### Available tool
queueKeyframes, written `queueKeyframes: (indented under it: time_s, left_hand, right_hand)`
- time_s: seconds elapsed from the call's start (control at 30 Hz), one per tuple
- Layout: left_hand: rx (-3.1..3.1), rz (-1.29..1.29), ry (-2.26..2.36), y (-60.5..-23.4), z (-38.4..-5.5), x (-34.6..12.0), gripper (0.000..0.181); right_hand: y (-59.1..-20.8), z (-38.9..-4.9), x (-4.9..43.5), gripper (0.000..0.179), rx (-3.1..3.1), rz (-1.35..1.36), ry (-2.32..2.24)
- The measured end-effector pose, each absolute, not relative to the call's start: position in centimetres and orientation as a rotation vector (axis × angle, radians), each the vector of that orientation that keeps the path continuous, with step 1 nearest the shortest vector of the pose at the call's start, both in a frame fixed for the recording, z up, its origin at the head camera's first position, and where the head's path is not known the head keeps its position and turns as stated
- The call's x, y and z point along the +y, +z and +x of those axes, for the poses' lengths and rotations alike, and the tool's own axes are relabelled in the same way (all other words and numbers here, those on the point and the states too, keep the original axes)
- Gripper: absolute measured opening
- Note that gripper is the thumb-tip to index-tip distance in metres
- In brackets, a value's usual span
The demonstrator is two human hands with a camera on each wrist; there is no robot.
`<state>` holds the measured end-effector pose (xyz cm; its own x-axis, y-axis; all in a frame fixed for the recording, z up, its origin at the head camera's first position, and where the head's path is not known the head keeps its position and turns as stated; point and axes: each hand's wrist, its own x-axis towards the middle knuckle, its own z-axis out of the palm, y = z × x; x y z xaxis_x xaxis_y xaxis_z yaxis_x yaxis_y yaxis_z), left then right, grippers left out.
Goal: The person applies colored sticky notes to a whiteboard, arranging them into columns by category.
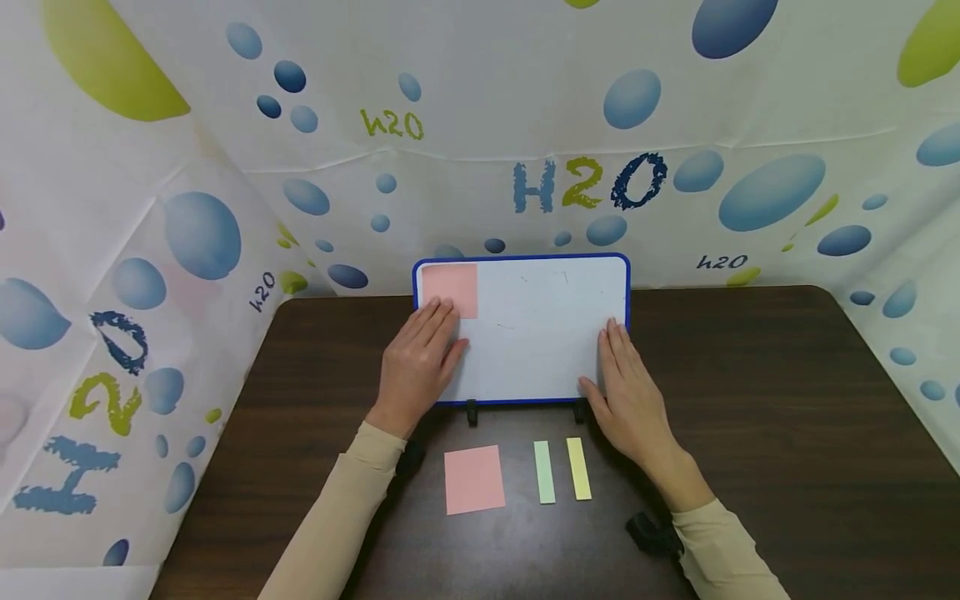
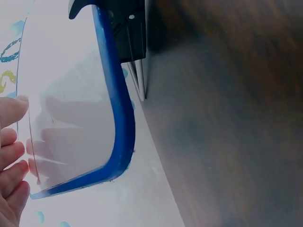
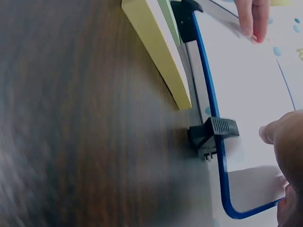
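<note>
A blue-framed whiteboard point(image 1: 540, 358) leans upright at the back of the table. A pink sticky note point(image 1: 453, 283) lies flat in its upper left corner. My left hand point(image 1: 420, 358) has its fingertips on the note's lower edge, fingers straight and together, palm over the board's left side. On the right edge rests my right hand point(image 1: 630, 392), fingers extended upward and thumb reaching over the white surface. In the right wrist view the thumb point(image 3: 271, 131) shows near the board, with part of the hand cut off by the frame.
Black clips point(image 1: 472, 413) grip the board's bottom edge. In front of it lie a pink sticky note pad point(image 1: 475, 480), a narrow green pad point(image 1: 544, 472) and a narrow yellow pad point(image 1: 578, 468) on the dark wooden table point(image 1: 750, 417). A printed curtain point(image 1: 480, 192) hangs behind.
</note>
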<state>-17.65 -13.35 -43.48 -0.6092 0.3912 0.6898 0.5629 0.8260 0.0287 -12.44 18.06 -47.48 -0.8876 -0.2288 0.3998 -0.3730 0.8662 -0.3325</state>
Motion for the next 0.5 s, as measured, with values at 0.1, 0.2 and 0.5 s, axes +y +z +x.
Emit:
queueKeyframes:
  time_s: [0.1,0.2,0.5]
  left_hand:
    - [-2.294,-0.707,-0.322,-43.5,-17.4,-13.4,0.05]
    - [-2.298,-0.728,-0.339,-43.5,-17.0,-13.4,0.049]
    - [-2.351,-0.812,-0.39,-43.8,-14.4,-13.9,0.051]
  right_hand:
    - [-47.2,-12.3,17.8,0.075,-2.683,0.448,0.597]
    - [-46.6,-11.9,17.3,0.075,-2.68,0.455,0.619]
    - [-45.2,-10.3,15.4,0.07,-2.61,0.579,0.684]
